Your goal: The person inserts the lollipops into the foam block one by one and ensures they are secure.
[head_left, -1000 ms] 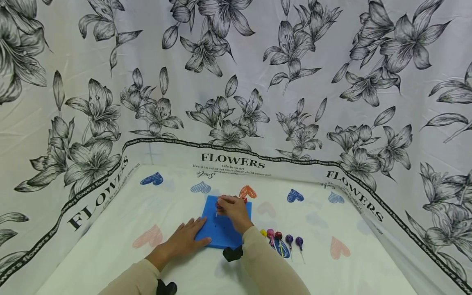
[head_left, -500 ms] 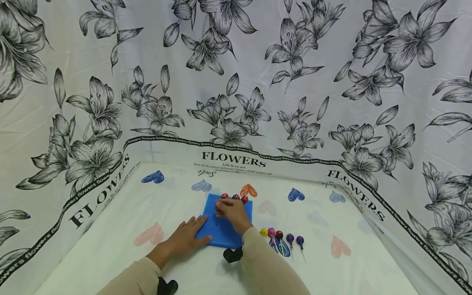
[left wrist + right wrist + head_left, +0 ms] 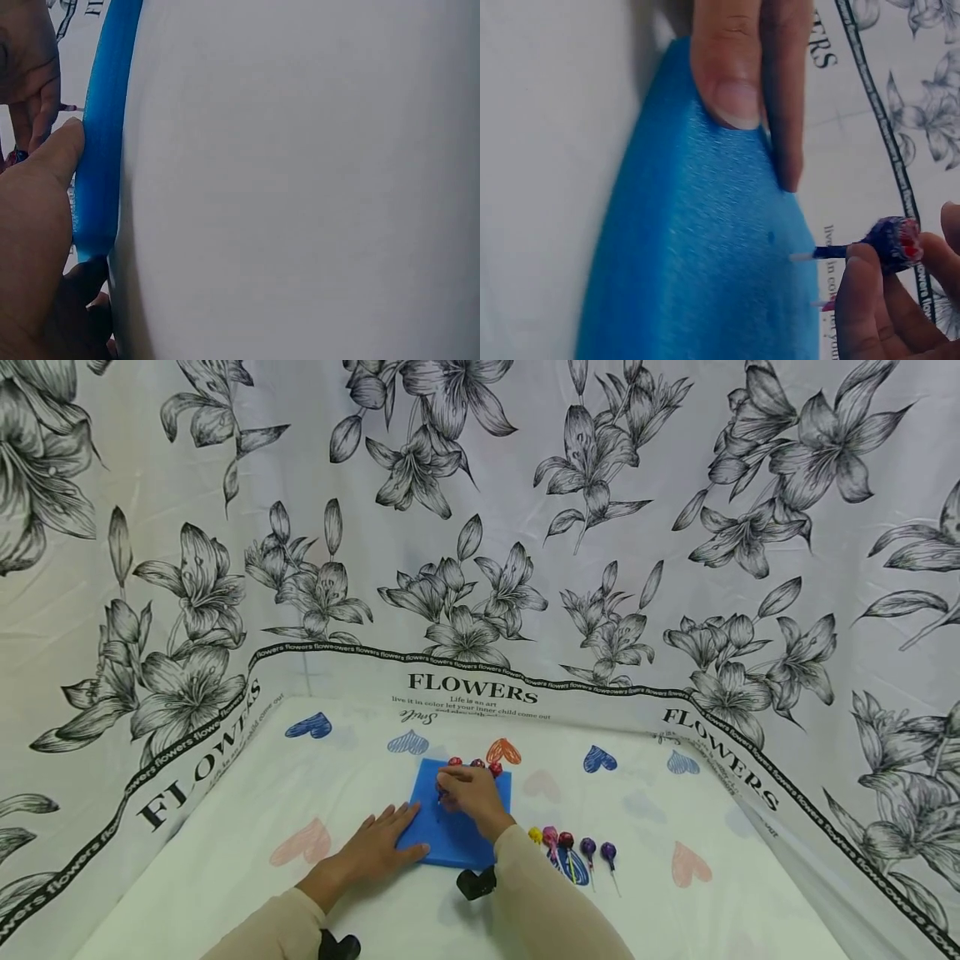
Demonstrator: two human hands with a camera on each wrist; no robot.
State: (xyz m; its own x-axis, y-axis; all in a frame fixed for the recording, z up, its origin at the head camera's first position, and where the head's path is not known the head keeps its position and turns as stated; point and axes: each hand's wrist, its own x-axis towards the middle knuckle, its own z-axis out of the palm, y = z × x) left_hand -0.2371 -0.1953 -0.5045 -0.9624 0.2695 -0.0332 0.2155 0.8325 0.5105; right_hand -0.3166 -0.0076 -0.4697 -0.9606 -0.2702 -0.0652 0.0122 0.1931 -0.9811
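My right hand point(image 3: 474, 789) pinches a lollipop point(image 3: 891, 244) in a dark blue and red wrapper, held over the blue foam block point(image 3: 450, 839). In the right wrist view its white stick points at the block's face, close to a small hole. My left hand point(image 3: 375, 845) lies along the block's left side, fingers spread at the edge and thumb point(image 3: 64, 146) against it. Along the block's far edge, a red lollipop point(image 3: 454, 762), a purple one point(image 3: 477, 763) and another red one point(image 3: 496, 769) stand in a row.
Right of the block lie several lollipops: yellow point(image 3: 535, 835), pink point(image 3: 551, 837), dark red point(image 3: 566, 840) and two purple ones, one point(image 3: 608, 850) farthest right. A white heart-printed cloth point(image 3: 667, 910) covers the table, and a flower-printed curtain point(image 3: 630, 527) rises behind.
My right hand has drawn slightly nearer with its lollipop, uncovering the far row of lollipops. The left hand stays on the block.
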